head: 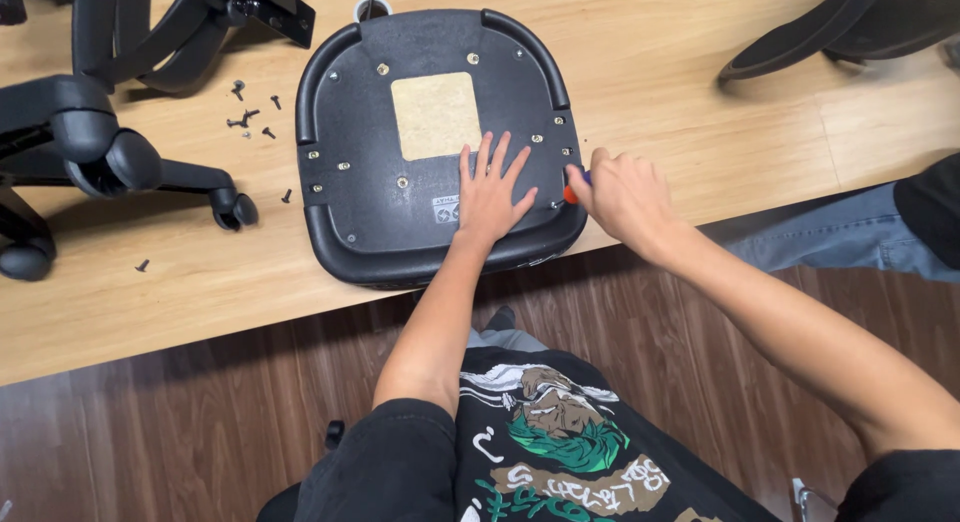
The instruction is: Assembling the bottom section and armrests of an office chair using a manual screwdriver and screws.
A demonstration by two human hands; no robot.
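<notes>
Several loose screws (250,117) lie removed as the left hand (490,197) presses flat on the upturned chair seat (400,212) while the right hand (620,192) grips a screwdriver (572,192) at remaining edge screws.

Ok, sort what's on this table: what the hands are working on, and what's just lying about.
In hand:
- black seat pan, upside down, left hand flat on it
- screwdriver with orange on its handle, gripped in right hand at the seat's right edge

Lying about:
- loose black screws
- wheeled chair base
- armrests
</notes>
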